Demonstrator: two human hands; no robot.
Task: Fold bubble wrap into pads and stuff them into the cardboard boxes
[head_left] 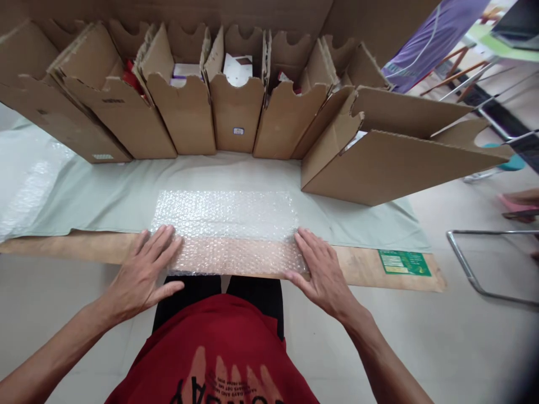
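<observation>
A clear sheet of bubble wrap (pixel 227 230) lies flat across the front of the table, partly on a pale green cloth and partly on bare wood. My left hand (pixel 145 269) rests on its left edge, palm down with the fingers stretched out. On the opposite edge lies my right hand (pixel 322 269), also flat, its fingers extended and thumb pointing inward. Neither hand grips anything; both touch the sheet's sides near the table's front edge.
Several open cardboard boxes (pixel 238 112) stand in a row behind the sheet, some with small packages inside. Another cardboard box (pixel 379 163) sits angled at the right. More bubble wrap (pixel 25 174) lies at far left. A metal frame (pixel 467 269) stands right of the table.
</observation>
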